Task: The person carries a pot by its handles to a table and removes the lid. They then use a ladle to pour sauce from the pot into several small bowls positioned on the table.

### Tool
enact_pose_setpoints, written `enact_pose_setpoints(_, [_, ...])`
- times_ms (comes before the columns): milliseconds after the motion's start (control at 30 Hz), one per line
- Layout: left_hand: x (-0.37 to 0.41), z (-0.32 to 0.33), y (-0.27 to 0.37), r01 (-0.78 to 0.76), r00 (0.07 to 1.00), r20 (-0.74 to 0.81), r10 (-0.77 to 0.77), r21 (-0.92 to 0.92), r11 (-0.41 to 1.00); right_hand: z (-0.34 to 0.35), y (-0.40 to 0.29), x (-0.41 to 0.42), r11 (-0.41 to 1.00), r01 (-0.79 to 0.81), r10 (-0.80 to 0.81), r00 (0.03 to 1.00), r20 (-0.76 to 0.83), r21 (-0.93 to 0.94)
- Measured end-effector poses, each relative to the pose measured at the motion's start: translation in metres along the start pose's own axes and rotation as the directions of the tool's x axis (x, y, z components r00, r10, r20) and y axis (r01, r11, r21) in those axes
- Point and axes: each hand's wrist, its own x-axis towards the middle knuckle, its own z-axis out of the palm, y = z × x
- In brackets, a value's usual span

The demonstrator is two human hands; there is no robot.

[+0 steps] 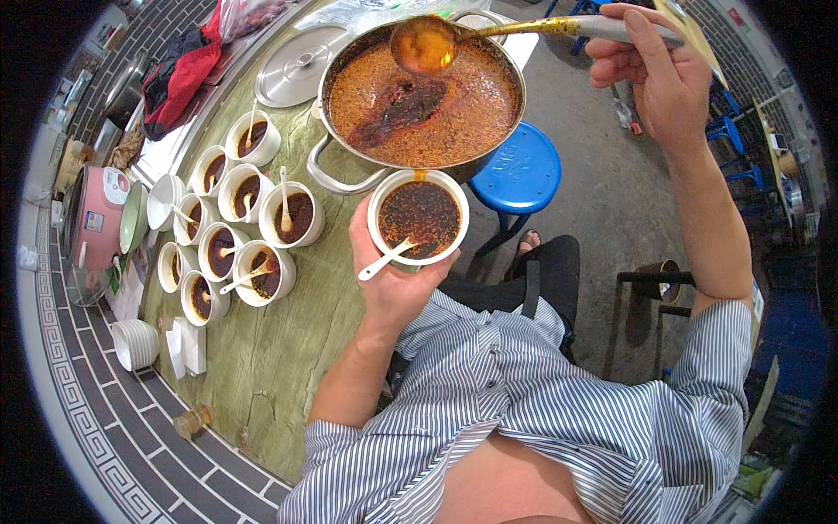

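Observation:
My left hand [396,278] grips a white cup [463,216] filled with dark red chili oil and flecks, held beside the near rim of a large steel pot [524,108]. A white spoon [386,261] leans in this cup, and an orange drip marks its far rim. In my right hand [664,78] is the grey handle of a metal ladle [424,44], its bowl full of amber oil above the pot. Coarse orange-brown chili sauce [452,134] fills the pot, with a dark oily patch in the middle.
Several white cups [288,229] of dark sauce with spoons stand on the green table [281,386]. A steel lid [298,72] lies behind them. Stacked bowls [135,345], a tissue pack [190,347] and a pink rice cooker [98,216] line the wall. A blue stool [520,170] stands beside the pot.

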Motion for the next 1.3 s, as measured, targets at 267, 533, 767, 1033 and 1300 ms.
enact_pose_setpoints(267, [-0.001, 0.000, 0.002, 0.041, 0.999, 0.016, -0.040, -0.048, 0.998, 0.009, 0.028, -0.009, 0.989, -0.130, 0.139, 0.981, 0.138, -0.075])
enact_pose_setpoints(533, [0.000, 0.001, -0.001, 0.003, 1.000, -0.004, -0.003, -0.010, 1.000, 0.018, 0.038, -0.009, 0.971, -0.239, 0.237, 0.966, 0.108, 0.007])
enact_pose_setpoints(767, [-0.002, -0.002, -0.004, -0.005, 1.000, 0.011, 0.005, 0.018, 1.000, 0.009, 0.038, -0.006, 0.925, -0.345, 0.337, 0.938, 0.076, 0.157])
enact_pose_setpoints(1033, [0.000, -0.001, 0.000, -0.007, 1.000, 0.017, 0.007, -0.002, 1.000, -0.002, 0.027, -0.005, 0.922, -0.329, 0.319, 0.944, 0.082, 0.202])
enact_pose_setpoints(1300, [0.000, -0.001, 0.001, 0.004, 1.000, 0.012, -0.004, -0.005, 1.000, -0.005, 0.019, -0.013, 0.926, -0.320, 0.303, 0.946, 0.114, 0.199])
